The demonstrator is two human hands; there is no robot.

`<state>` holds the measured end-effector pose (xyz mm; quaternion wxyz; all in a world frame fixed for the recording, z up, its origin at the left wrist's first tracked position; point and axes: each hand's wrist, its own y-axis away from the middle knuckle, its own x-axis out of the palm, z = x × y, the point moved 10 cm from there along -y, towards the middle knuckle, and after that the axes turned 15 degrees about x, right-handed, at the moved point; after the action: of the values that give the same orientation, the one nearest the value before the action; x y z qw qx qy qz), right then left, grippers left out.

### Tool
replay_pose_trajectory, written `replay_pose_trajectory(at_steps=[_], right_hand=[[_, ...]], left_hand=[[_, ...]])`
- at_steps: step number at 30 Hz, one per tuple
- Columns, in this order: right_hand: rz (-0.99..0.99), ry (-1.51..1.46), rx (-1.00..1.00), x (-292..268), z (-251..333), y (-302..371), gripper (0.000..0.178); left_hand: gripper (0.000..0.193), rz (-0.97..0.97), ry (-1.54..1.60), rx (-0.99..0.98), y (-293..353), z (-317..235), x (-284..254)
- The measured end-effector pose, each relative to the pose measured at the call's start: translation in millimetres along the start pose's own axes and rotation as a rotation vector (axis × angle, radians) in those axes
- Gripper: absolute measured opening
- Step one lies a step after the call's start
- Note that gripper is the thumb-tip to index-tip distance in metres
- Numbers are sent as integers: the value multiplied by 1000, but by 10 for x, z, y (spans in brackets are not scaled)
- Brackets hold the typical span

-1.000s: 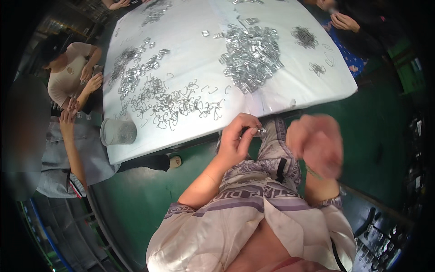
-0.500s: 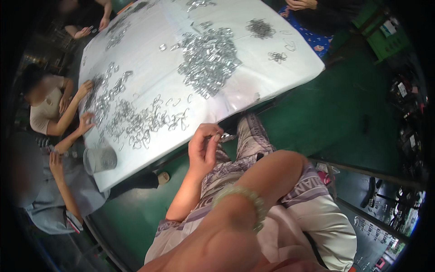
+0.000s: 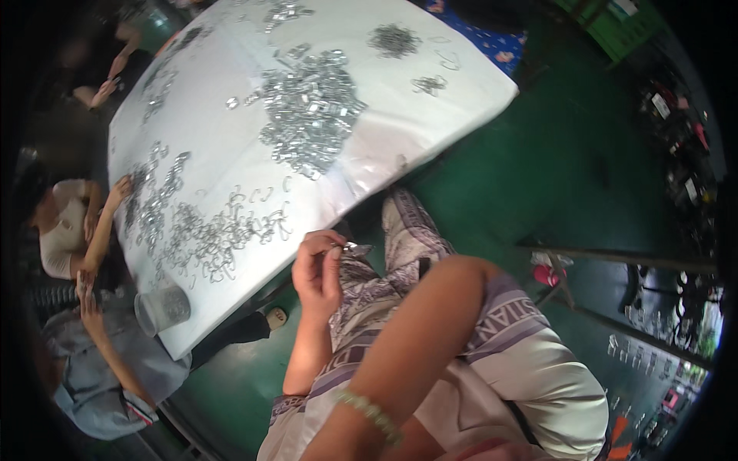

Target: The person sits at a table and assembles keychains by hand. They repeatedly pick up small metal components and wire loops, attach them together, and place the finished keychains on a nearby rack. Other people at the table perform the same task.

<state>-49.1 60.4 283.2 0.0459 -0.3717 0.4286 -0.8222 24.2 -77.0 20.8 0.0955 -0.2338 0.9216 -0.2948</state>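
My left hand (image 3: 317, 269) is raised over my lap, just off the table's near edge. Its thumb and fingers are pinched on a small shiny metal piece (image 3: 358, 248), whose exact kind is too small to make out. My right forearm (image 3: 419, 334), with a pale green bead bracelet (image 3: 369, 417) at the wrist, bends back toward me. The right hand itself lies beyond the lower edge of the picture. Nearest my left hand on the table are loose bent wire hooks (image 3: 223, 234).
A white-covered table (image 3: 223, 150) carries a heap of shiny metal pieces (image 3: 311, 115) and a dark wire pile (image 3: 393, 41). A clear tub (image 3: 163, 310) stands at its near left corner. Co-workers (image 3: 65, 230) sit along the left side. A metal rail (image 3: 623, 260) runs at right.
The view has shifted, so the table sits farther left. My right wrist has drawn back toward me, taking the hand out of the picture. My left hand keeps its pinch on the metal piece.
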Motion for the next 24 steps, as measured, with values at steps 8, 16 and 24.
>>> replay_pose_trajectory(at_steps=[8, 16, 24], right_hand=[[-1449, 890, 70, -680, 904, 2458, 9], [-2623, 1923, 129, -469, 1975, 4839, 23], [-2735, 1895, 489, -884, 2127, 5024, 24]], left_hand=[[12, -66, -39, -4, 74, 40, -254], [12, -59, -42, -39, 99, 78, -267], [12, -77, -71, -66, 95, 91, -301]])
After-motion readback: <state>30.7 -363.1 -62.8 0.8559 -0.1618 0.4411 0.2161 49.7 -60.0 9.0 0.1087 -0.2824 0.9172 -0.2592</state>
